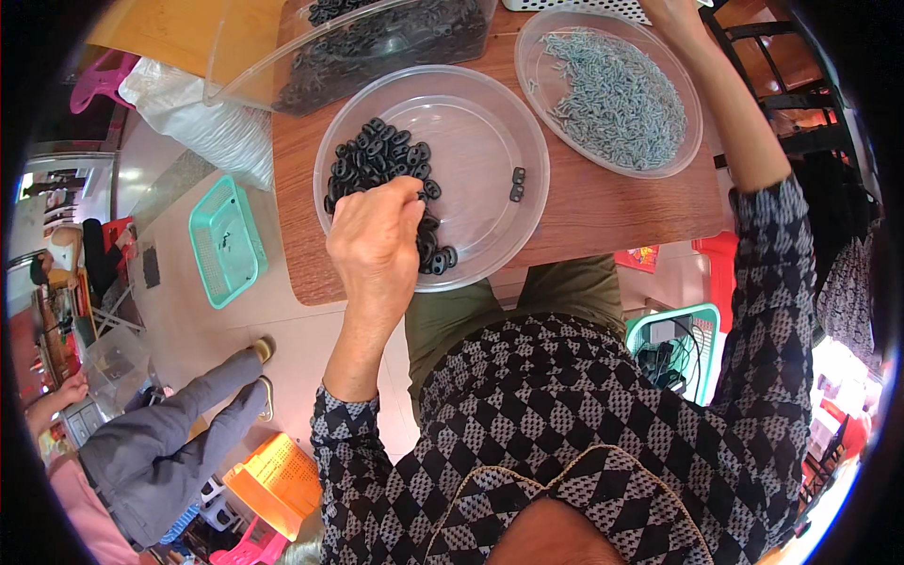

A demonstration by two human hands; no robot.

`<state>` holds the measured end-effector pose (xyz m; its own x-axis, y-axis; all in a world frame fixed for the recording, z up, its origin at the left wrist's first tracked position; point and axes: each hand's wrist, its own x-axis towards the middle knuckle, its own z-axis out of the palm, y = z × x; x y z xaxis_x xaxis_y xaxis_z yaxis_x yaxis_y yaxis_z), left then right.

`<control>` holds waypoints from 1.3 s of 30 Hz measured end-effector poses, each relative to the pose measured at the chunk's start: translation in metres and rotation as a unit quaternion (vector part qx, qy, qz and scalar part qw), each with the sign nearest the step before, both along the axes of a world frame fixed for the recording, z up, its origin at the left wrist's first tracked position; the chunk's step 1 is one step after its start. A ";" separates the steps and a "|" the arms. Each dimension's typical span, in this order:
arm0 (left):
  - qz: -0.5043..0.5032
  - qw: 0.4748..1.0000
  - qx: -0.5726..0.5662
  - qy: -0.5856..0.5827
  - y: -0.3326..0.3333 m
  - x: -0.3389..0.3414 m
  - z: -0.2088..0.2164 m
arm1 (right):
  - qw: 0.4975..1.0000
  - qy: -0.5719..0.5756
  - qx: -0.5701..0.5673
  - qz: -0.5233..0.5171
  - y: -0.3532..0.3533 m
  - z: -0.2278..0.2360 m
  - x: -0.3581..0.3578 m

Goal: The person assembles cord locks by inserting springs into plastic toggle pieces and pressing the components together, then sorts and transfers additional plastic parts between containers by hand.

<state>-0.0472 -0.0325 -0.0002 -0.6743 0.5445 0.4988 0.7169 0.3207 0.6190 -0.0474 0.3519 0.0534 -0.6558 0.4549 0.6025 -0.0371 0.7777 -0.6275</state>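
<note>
My left hand (377, 240) reaches over the near left rim of a round clear plastic tub (490, 245). Its fingers are closed in a pinch among small black oval pieces with two holes (367, 155); whatever they hold is hidden. Two more black pieces (517, 185) lie apart at the tub's right side. My right hand (670, 11) is at the top edge, near a white perforated basket (574, 5), with its fingers out of sight. Below that arm, a clear round lid or shallow dish (621, 168) holds many small silvery screw-like pieces (617, 99).
A larger clear bin (377, 56) of black pieces stands at the far left of the wooden table (603, 212). A white sack (188, 104) and a green basket (226, 240) are on the floor to the left. Another person's legs (188, 414) are at lower left.
</note>
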 end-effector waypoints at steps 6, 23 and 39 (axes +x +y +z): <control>-0.088 0.989 -0.063 0.104 0.016 0.002 0.007 | 0.964 -0.125 0.186 -0.143 0.000 0.013 -0.040; -0.158 0.936 -0.242 0.202 0.070 0.013 -0.017 | 0.988 -0.042 0.148 0.028 -0.035 0.014 0.038; -0.194 0.938 -0.256 0.129 0.057 0.024 -0.010 | 0.931 -0.227 0.219 0.186 -0.068 -0.073 0.041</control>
<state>-0.0232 0.0242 -0.0098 -0.2685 0.9368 0.2242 0.9462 0.2129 0.2438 -0.0062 0.2842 -0.0197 -0.9509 -0.0790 0.2991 -0.1639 0.9487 -0.2705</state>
